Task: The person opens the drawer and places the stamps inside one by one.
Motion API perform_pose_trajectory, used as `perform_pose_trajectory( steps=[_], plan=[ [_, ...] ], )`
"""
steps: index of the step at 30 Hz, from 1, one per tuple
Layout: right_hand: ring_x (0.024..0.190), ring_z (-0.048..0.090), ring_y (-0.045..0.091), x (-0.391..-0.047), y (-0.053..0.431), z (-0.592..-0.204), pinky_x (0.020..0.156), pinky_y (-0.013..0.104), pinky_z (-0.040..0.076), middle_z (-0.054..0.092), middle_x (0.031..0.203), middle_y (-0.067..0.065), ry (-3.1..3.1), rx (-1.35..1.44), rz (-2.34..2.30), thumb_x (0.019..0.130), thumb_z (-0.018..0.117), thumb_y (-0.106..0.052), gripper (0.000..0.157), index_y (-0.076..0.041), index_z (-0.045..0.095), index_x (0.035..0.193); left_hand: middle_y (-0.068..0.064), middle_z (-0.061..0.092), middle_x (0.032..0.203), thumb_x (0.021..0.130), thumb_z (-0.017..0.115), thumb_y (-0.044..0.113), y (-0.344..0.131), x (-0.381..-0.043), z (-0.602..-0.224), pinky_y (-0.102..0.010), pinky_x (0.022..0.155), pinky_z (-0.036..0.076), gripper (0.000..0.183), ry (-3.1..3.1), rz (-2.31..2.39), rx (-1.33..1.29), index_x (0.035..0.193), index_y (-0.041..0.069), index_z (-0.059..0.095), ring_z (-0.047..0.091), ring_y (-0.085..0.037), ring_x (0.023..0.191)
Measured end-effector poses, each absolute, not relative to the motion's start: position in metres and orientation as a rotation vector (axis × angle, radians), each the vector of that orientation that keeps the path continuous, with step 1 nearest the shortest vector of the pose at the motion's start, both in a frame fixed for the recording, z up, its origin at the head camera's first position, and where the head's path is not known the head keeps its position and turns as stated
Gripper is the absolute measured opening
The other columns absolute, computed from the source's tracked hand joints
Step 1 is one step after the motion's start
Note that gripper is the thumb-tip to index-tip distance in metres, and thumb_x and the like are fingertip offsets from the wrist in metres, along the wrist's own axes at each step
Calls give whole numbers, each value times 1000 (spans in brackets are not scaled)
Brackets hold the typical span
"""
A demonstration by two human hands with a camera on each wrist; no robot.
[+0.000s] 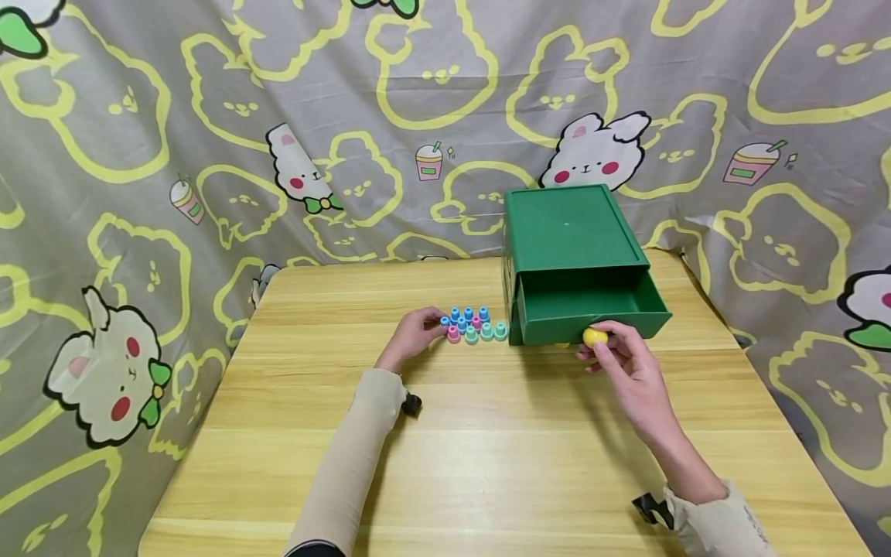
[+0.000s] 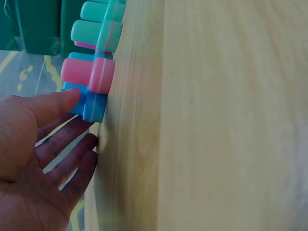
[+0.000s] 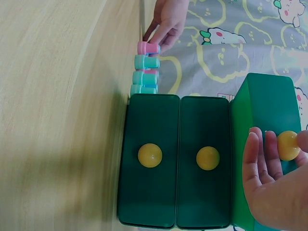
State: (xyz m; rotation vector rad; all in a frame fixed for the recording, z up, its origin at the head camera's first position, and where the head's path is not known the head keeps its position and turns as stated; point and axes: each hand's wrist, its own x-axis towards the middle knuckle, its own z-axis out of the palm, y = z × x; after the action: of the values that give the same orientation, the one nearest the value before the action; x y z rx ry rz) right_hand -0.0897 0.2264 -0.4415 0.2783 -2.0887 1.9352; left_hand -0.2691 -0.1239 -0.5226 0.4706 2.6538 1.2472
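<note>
My left hand (image 1: pixel 412 336) is at the left end of a cluster of small toy stamps in blue, pink and mint green. Its thumb and a finger pinch a blue stamp (image 2: pixel 96 108) that stands on the table, while the other fingers fan out loosely. A pink stamp (image 2: pixel 91 74) stands right beside it. On the right, a green drawer cabinet (image 1: pixel 578 228) has its top drawer (image 1: pixel 550 331) pulled out, with a bare floor visible inside. My right hand (image 1: pixel 629 379) pinches the yellow round knob (image 1: pixel 595 336) of that drawer between thumb and fingers.
Two lower drawers, each with a yellow knob (image 3: pixel 150 155), are closed under the pulled-out one. Mint stamps (image 1: pixel 500 331) stand close to the cabinet's left side. The wooden table (image 1: pixel 452 464) backs onto a patterned curtain (image 1: pixel 334 100).
</note>
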Motion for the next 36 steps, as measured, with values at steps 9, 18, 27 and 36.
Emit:
perform_pose_trajectory(
  steps=[9, 18, 27, 36],
  plan=[
    [92, 73, 12, -90, 226, -442, 74, 24, 59, 73, 102, 0, -2074, 291, 1945, 108, 50, -2, 28, 9, 51, 133, -10, 73, 118, 99, 72, 18, -123, -269, -522, -43, 105, 53, 22, 2662, 1260, 450, 119, 8, 73, 68, -27, 113],
    [92, 73, 9, -90, 226, -442, 74, 24, 59, 73, 101, 0, -2081, 281, 1943, 108, 50, -2, 28, 8, 51, 133, -8, 74, 116, 101, 69, 24, -124, -271, -515, -45, 100, 55, 23, 2703, 1260, 500, 121, 11, 72, 69, -28, 110],
    [91, 73, 9, -89, 226, -442, 74, 25, 59, 73, 102, 1, -2069, 294, 1949, 108, 49, -2, 28, 9, 51, 133, -6, 74, 114, 102, 68, 27, -116, -269, -501, -43, 99, 56, 23, 2750, 1277, 511, 121, 14, 72, 69, -24, 108],
    [92, 74, 16, -90, 227, -444, 74, 25, 60, 72, 102, 2, -2067, 319, 1943, 108, 50, -1, 28, 8, 51, 134, -7, 75, 113, 101, 70, 28, -99, -263, -479, -41, 97, 57, 25, 2758, 1352, 594, 120, 12, 72, 71, -25, 104]
  ],
)
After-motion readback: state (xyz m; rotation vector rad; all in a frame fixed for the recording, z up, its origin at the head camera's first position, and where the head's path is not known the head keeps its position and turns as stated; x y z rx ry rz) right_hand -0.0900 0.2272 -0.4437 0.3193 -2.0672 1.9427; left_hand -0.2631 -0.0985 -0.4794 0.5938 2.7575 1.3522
